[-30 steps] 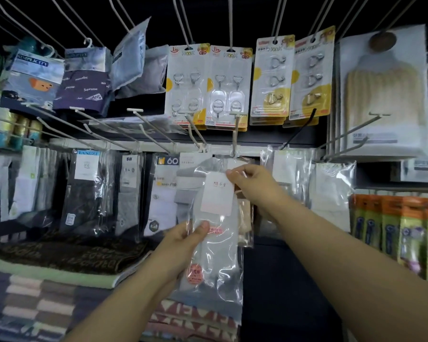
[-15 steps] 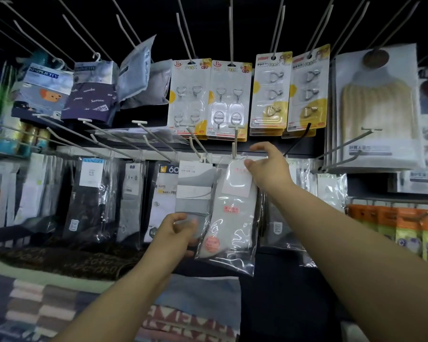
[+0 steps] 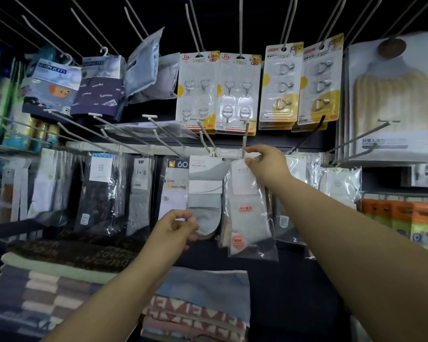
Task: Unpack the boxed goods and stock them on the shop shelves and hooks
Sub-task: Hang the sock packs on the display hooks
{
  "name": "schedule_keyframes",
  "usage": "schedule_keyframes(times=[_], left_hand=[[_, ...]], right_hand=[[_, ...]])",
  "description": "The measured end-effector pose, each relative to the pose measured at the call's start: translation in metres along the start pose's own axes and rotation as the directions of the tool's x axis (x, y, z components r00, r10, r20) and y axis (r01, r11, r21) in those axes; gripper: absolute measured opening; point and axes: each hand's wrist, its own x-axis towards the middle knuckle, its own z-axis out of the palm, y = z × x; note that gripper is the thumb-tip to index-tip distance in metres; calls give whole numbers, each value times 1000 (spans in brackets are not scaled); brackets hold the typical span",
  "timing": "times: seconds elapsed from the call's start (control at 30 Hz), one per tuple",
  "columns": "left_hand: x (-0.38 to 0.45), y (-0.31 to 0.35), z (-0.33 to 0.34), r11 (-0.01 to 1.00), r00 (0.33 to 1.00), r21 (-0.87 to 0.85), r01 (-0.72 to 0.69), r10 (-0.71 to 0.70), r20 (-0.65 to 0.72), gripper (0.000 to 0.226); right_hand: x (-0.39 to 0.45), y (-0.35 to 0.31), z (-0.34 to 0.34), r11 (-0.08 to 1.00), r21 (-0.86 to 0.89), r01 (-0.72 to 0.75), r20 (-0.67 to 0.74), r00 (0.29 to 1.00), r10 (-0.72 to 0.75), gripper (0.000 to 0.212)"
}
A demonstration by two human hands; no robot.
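Change: the clear sock packet (image 3: 248,208), carried in both hands a second ago, now hangs at the display peg (image 3: 244,141), and the view has tipped upward.
Right hand (image 3: 267,166): thumb and forefinger pinch the packet's top edge at the peg's base.
Left hand (image 3: 174,228): off the packet now, fingers loosely curled and holding nothing, just in front of the neighbouring grey sock pack (image 3: 205,193).
Packet contents: pale grey socks with a white header card and red stickers.
Upper row: carded adhesive hooks (image 3: 240,92) hang above.
Shelf below: folded towels (image 3: 59,272) in stacks.
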Motion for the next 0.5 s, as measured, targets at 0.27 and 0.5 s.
schedule_keyframes(times=[0.27, 0.5], left_hand=[[-10, -7, -12, 999, 999, 20, 44, -44, -17, 8], [-22, -18, -19, 997, 997, 31, 64, -63, -41, 5]], right_hand=[[-6, 11, 8, 993, -115, -21, 87, 996, 31, 56], [-47, 25, -8, 990, -138, -20, -95, 995, 7, 55]])
